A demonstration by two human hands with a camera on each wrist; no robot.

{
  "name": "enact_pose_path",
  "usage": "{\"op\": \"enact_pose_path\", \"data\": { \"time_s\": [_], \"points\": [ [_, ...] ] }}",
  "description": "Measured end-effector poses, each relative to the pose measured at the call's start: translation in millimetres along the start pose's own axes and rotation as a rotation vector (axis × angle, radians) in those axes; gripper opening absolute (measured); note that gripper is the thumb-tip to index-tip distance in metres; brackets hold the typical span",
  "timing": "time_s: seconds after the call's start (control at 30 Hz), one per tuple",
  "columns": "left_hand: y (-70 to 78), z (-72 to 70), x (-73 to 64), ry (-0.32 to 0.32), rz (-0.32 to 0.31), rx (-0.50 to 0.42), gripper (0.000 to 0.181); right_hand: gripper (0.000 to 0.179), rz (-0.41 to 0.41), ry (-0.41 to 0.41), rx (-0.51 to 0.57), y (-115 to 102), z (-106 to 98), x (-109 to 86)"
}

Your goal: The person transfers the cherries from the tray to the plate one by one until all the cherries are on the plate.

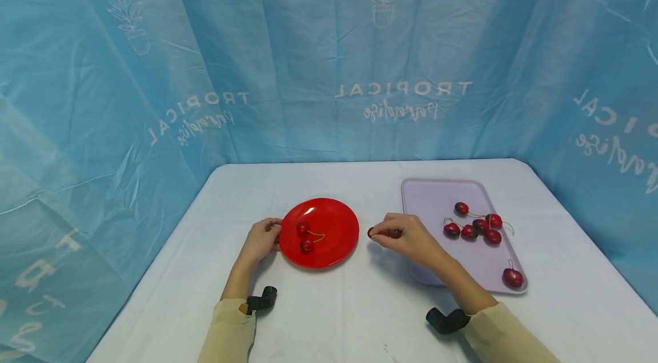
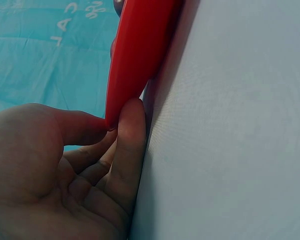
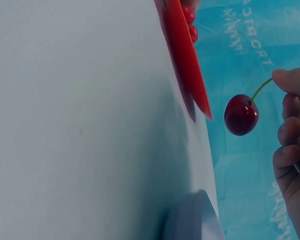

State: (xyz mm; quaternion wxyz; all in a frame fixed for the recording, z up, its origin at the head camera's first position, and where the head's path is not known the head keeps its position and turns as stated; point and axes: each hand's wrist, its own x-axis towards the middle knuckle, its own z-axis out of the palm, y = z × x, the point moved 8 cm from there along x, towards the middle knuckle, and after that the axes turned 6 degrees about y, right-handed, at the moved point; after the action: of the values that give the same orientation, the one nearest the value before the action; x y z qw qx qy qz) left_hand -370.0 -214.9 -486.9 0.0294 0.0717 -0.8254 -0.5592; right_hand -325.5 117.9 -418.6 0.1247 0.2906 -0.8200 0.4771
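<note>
R hand (image 1: pixel 406 237) pinches cherry (image 3: pixel 241 115) by stem, fruit hanging toward plate (image 1: pixel 339 220), whose table-left rim L hand (image 1: pixel 262 240) pinches.

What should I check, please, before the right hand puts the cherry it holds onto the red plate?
1. Cherry held: ok. The right hand pinches the stem of the cherry, which hangs free in the air.
2. Plate steadied: ok. The left hand grips the rim of the red plate; its fingers touch the edge.
3. Free room on the plate: ok. Only two cherries lie near its left side.
4. Path to the plate: ok. Nothing stands between the cherry and the plate's right rim.
5. Cherry over the plate: not ok. It hangs just outside the rim.
6. Firmness of the stem: cannot tell.
</note>
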Motion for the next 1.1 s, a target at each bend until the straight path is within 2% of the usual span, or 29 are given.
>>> {"op": "enact_pose_path", "data": {
  "time_s": [0.37, 0.73, 1.1],
  "points": [
    [-0.1, -0.2, -1.0, 0.004, -0.005, 0.005, 0.030, 0.012, -0.050, -0.006, -0.041, -3.5, 16.8, 10.7],
    [-1.0, -0.5, 0.9, 0.005, -0.002, 0.009, 0.031, 0.009, -0.139, -0.037, -0.091, -20.4, 45.3, 31.3],
    [1.4, -1.3, -0.3, 0.000, 0.003, 0.004, 0.031, 0.011, -0.142, -0.052, -0.116, -23.8, 65.0, 40.2]
  ]
}}
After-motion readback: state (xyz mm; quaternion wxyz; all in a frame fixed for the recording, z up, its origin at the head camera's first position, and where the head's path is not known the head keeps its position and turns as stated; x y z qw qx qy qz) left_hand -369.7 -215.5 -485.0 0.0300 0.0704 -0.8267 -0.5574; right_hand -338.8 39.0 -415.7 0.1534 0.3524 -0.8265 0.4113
